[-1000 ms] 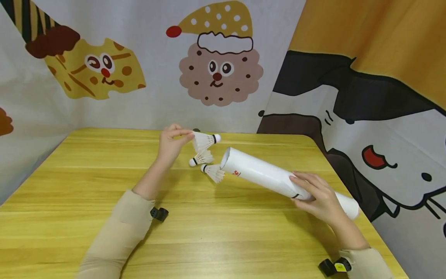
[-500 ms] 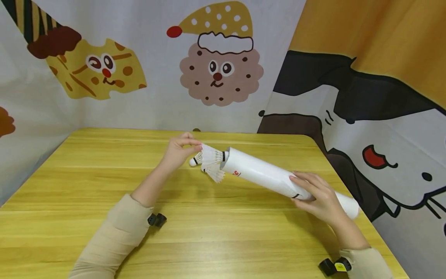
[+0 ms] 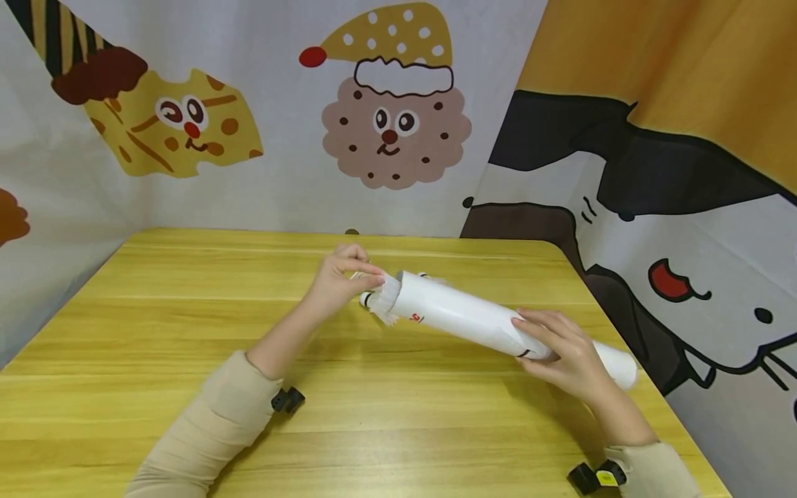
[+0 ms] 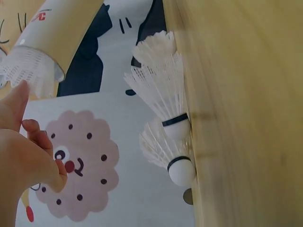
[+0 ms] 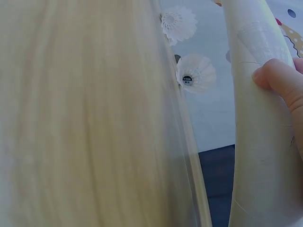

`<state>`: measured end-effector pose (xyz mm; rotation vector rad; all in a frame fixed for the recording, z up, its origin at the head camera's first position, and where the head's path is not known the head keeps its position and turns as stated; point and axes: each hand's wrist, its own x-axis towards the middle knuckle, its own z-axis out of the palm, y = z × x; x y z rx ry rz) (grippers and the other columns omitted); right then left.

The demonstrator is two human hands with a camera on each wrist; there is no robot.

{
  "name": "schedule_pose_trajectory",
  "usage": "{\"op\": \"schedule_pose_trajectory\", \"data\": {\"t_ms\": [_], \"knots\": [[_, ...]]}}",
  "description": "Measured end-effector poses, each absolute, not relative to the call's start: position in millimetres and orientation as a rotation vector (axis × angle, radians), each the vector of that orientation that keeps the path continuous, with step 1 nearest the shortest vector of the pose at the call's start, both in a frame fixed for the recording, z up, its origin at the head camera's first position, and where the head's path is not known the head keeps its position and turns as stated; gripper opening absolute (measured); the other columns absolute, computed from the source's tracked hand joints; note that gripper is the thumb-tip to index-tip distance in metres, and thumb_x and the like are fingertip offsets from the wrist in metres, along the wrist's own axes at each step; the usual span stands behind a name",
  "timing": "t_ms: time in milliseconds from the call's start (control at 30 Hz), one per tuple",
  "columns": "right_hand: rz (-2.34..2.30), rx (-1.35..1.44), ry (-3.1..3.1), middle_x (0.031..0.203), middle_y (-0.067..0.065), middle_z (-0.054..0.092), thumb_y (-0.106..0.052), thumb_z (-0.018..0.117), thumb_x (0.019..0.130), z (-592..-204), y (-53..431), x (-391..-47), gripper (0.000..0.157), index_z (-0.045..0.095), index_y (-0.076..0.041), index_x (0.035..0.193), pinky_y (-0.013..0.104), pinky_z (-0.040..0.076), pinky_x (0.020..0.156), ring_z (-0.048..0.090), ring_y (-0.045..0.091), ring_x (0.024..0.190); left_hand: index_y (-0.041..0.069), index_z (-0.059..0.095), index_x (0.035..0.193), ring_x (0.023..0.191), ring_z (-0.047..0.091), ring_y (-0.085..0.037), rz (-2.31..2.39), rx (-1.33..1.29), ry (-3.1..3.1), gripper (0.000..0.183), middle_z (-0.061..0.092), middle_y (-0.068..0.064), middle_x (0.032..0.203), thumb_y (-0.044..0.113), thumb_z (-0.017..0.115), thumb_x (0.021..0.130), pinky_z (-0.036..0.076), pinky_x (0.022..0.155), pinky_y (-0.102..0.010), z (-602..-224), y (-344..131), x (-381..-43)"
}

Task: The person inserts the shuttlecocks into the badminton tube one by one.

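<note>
My left hand [image 3: 339, 282] pinches the feathered skirt of a white shuttlecock [image 3: 389, 293] at the mouth of a long white tube [image 3: 467, 315]. Its cork end is hidden inside the tube, while the skirt [image 4: 29, 68] sticks out in the left wrist view. Farther right, my right hand [image 3: 566, 356] grips the tube round its lower part and holds it tilted, mouth up to the left. Several other shuttlecocks lie on the table: one [image 4: 158, 90] with a black-banded cork, one [image 4: 165, 146] beside it, and another [image 4: 156, 46] behind. In the head view the tube and left hand partly cover them.
The wooden table [image 3: 373, 429] extends beneath both arms. A printed cloth [image 3: 249, 194] with cartoon figures hangs along its far edge, and more patterned cloth [image 3: 703, 277] hangs along the right side.
My left hand has moved right and down, bringing the shuttlecock cork first into the tube's mouth. The tube has shifted slightly left; my right hand keeps its grip.
</note>
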<state>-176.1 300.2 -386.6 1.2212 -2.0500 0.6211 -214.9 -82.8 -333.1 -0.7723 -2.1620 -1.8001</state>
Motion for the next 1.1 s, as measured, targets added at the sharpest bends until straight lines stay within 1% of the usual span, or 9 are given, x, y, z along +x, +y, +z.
{"op": "schedule_pose_trajectory", "data": {"t_ms": [200,267,500,633,800,867,967,1100], "knots": [[0.624,1.249,-2.032,0.110,0.017,0.059,-0.032,0.066,0.078,-386.8,295.6,-175.0,0.044,0.063,-0.001,0.109,0.022,0.036,0.087,0.053,0.031,0.098,-0.004,0.070,0.077,0.079,0.034,-0.020,-1.752,-0.832,-2.167,0.007,0.043,-0.022,0.071,-0.003,0.073,0.070,0.029,0.074,-0.034,-332.0,-74.3,-207.8],[0.620,1.250,-2.034,0.110,0.017,0.059,-0.033,0.066,0.079,-387.0,294.9,-174.6,0.044,0.063,-0.001,0.109,0.022,0.036,0.087,0.053,0.031,0.098,-0.004,0.070,0.077,0.078,0.034,-0.019,-1.759,-0.840,-2.165,0.008,0.043,-0.018,0.070,-0.005,0.072,0.070,0.029,0.073,-0.032,-332.1,-72.7,-206.2],[0.617,1.241,-2.048,0.111,0.016,0.058,-0.034,0.066,0.079,-387.4,295.0,-173.8,0.045,0.063,-0.001,0.110,0.021,0.036,0.086,0.052,0.029,0.099,-0.006,0.069,0.077,0.078,0.036,-0.019,-1.751,-0.898,-2.115,0.009,0.045,-0.019,0.070,-0.009,0.070,0.069,0.031,0.073,-0.031,-336.7,-68.3,-205.4],[0.627,1.249,-2.042,0.110,0.017,0.059,-0.033,0.066,0.079,-386.1,294.3,-173.1,0.045,0.063,0.000,0.110,0.020,0.037,0.085,0.052,0.030,0.098,-0.005,0.069,0.077,0.078,0.037,-0.018,-1.739,-0.877,-2.110,0.009,0.047,-0.013,0.071,-0.009,0.070,0.069,0.031,0.073,-0.031,-336.4,-66.0,-204.7],[0.637,1.249,-2.030,0.110,0.017,0.059,-0.032,0.066,0.079,-384.7,293.6,-172.8,0.044,0.063,0.000,0.109,0.020,0.038,0.084,0.053,0.030,0.097,-0.007,0.068,0.078,0.079,0.036,-0.020,-1.703,-0.870,-2.116,0.011,0.048,-0.020,0.072,-0.012,0.068,0.068,0.032,0.073,-0.032,-335.4,-61.2,-203.9],[0.639,1.249,-2.024,0.109,0.017,0.059,-0.032,0.066,0.079,-384.5,293.3,-172.8,0.044,0.064,0.000,0.109,0.020,0.038,0.084,0.053,0.030,0.097,-0.007,0.068,0.077,0.080,0.037,-0.019,-1.696,-0.850,-2.143,0.012,0.048,-0.021,0.073,-0.014,0.066,0.068,0.033,0.076,-0.033,-334.9,-58.6,-203.4],[0.640,1.251,-2.022,0.109,0.017,0.059,-0.032,0.066,0.078,-384.6,292.7,-172.7,0.044,0.064,0.000,0.109,0.020,0.038,0.084,0.053,0.031,0.097,-0.007,0.068,0.074,0.082,0.038,-0.019,-1.692,-0.817,-2.185,0.013,0.048,-0.019,0.073,-0.016,0.063,0.067,0.035,0.079,-0.036,-334.1,-54.8,-203.1],[0.647,1.234,-2.033,0.110,0.017,0.059,-0.033,0.066,0.079,-383.9,291.8,-172.5,0.045,0.063,0.000,0.109,0.019,0.037,0.086,0.052,0.031,0.098,-0.007,0.068,0.073,0.083,0.040,-0.019,-1.719,-0.787,-2.176,0.012,0.049,-0.018,0.074,-0.016,0.061,0.068,0.036,0.079,-0.038,-334.1,-52.6,-204.2]]}}
